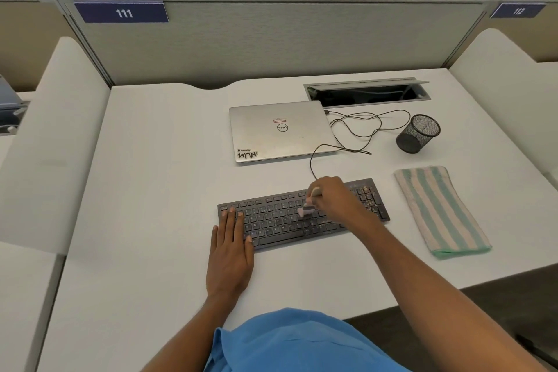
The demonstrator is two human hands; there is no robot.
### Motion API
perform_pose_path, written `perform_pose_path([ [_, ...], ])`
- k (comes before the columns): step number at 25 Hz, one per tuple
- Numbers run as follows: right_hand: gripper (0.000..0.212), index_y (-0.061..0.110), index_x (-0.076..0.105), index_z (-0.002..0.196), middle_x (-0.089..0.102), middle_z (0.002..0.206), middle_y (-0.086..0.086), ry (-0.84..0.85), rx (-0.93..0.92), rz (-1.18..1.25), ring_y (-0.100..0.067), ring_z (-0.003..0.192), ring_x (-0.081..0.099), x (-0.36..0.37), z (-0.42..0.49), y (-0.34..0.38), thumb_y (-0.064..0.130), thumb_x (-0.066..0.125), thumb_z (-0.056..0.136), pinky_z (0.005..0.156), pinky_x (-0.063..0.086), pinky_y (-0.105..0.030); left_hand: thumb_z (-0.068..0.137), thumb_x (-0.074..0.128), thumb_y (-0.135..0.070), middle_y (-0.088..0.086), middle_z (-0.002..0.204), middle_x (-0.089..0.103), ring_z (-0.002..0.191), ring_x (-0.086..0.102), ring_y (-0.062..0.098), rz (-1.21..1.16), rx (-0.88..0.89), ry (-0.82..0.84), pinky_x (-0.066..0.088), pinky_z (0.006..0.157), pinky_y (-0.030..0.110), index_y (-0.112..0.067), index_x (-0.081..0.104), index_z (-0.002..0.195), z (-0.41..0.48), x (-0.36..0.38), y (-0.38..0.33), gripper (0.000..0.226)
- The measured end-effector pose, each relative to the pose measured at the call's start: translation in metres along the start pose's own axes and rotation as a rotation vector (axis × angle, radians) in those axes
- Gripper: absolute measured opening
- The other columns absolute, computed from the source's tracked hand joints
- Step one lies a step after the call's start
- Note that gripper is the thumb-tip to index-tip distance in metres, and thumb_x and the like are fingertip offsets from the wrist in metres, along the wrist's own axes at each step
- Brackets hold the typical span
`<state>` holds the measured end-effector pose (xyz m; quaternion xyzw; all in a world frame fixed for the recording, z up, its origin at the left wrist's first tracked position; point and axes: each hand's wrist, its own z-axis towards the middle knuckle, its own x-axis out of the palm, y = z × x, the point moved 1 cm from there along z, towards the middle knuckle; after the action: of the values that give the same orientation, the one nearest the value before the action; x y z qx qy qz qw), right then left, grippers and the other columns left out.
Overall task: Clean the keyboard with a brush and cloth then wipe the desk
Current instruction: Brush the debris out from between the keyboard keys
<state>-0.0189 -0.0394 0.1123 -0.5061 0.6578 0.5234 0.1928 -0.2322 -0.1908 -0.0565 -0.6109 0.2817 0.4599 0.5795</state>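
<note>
Closed silver laptop point(280, 131), stickers on lid. Thin black cable point(311, 163) looped out from its right rear corner. Black mesh pen cup point(418, 133) sat just right of the loops. Open cable hatch point(367, 93) behind. Grey partition point(271, 42) carried sign 111 point(121, 12).

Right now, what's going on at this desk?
A person is brushing the flat black keyboard: the right hand grips a small pale-handled brush with its bristles on the middle keys, while the left hand lies flat on the keyboard's left end. Pale specks show on the right-hand keys. The folded green-and-cream striped cloth lies untouched on the white desk to the right.
</note>
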Motion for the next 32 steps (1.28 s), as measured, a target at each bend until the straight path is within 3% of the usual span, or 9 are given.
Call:
perform_pose_path([
  [3,0.025,0.014,0.07,0.07,0.074,0.079,-0.005,-0.078,0.067,-0.017,0.0,0.067,0.069,-0.017,0.0,-0.026,0.005,0.066,0.093,0.056,0.053,-0.018,0.106,0.028,-0.032,0.002,0.176,0.017,0.164,0.004,0.016,0.001,0.003,0.004,0.014,0.133,0.046,-0.013,0.026,0.167,0.0,0.001,0.0,0.063],
  [5,0.02,0.004,0.072,0.078,0.073,0.08,-0.01,-0.07,0.114,-0.057,0.006,0.059,0.065,-0.025,-0.001,-0.033,0.001,0.062,0.095,0.043,0.04,-0.006,0.107,0.027,-0.032,0.002,0.177,0.016,0.164,0.003,0.015,-0.002,0.001,0.003,0.013,0.133,0.046,-0.013,0.025,0.167,0.0,0.0,0.001,0.063],
  [7,0.013,-0.007,0.071,0.096,0.073,0.094,-0.019,-0.033,0.103,-0.067,-0.002,0.072,0.07,-0.028,-0.001,-0.031,-0.002,0.059,0.096,0.041,0.037,-0.004,0.107,0.028,-0.032,0.002,0.177,0.016,0.164,0.003,0.015,-0.003,0.002,0.005,0.013,0.133,0.046,-0.013,0.025,0.167,0.0,0.0,0.001,0.063],
  [12,0.019,0.02,0.075,0.073,0.074,0.078,0.0,-0.07,-0.067,0.021,-0.014,0.073,0.07,-0.004,-0.001,-0.013,0.016,0.071,0.091,0.065,0.057,-0.033,0.107,0.028,-0.031,0.001,0.177,0.015,0.164,0.002,0.015,0.004,0.0,0.013,0.013,0.133,0.045,-0.014,0.024,0.167,0.0,-0.001,0.0,0.064],
  [17,0.034,0.033,0.067,0.062,0.075,0.081,0.004,-0.097,-0.046,-0.022,-0.011,0.073,0.068,-0.009,-0.003,-0.032,0.013,0.071,0.09,0.062,0.05,-0.026,0.107,0.029,-0.031,0.001,0.177,0.016,0.164,0.003,0.014,-0.004,-0.005,0.012,0.014,0.133,0.046,-0.013,0.026,0.167,0.0,-0.001,0.0,0.063],
  [22,0.017,0.002,0.071,0.096,0.065,0.091,-0.008,-0.136,0.071,0.002,0.001,0.06,0.054,-0.03,-0.017,-0.039,0.0,0.054,0.098,0.049,0.039,-0.003,0.107,0.028,-0.031,0.001,0.176,0.017,0.164,0.004,0.015,-0.003,0.0,0.0,0.014,0.132,0.046,-0.013,0.025,0.167,0.0,-0.001,0.0,0.063],
  [27,0.015,0.012,0.075,0.093,0.067,0.082,0.005,-0.063,-0.045,-0.001,0.001,0.066,0.06,0.004,-0.023,0.004,0.015,0.061,0.098,0.052,0.036,-0.008,0.106,0.028,-0.032,0.001,0.177,0.016,0.164,0.004,0.015,-0.007,0.001,-0.001,0.015,0.132,0.047,-0.014,0.025,0.167,-0.001,0.0,0.0,0.064],
  [30,0.015,0.011,0.073,0.099,0.068,0.088,0.0,0.01,-0.092,-0.025,-0.003,0.071,0.061,0.027,-0.025,0.012,0.012,0.057,0.098,0.062,0.043,-0.012,0.106,0.027,-0.033,0.001,0.177,0.015,0.164,0.002,0.014,0.003,0.001,0.004,0.014,0.132,0.046,-0.015,0.023,0.168,0.0,-0.001,-0.001,0.064],
  [32,0.018,0.01,0.072,0.099,0.065,0.087,0.002,0.004,-0.05,-0.01,-0.005,0.071,0.058,0.025,-0.025,0.004,0.009,0.055,0.098,0.057,0.04,-0.009,0.106,0.028,-0.032,0.001,0.177,0.016,0.164,0.002,0.014,0.004,-0.001,0.004,0.014,0.133,0.046,-0.014,0.024,0.168,0.0,-0.001,-0.002,0.064],
])
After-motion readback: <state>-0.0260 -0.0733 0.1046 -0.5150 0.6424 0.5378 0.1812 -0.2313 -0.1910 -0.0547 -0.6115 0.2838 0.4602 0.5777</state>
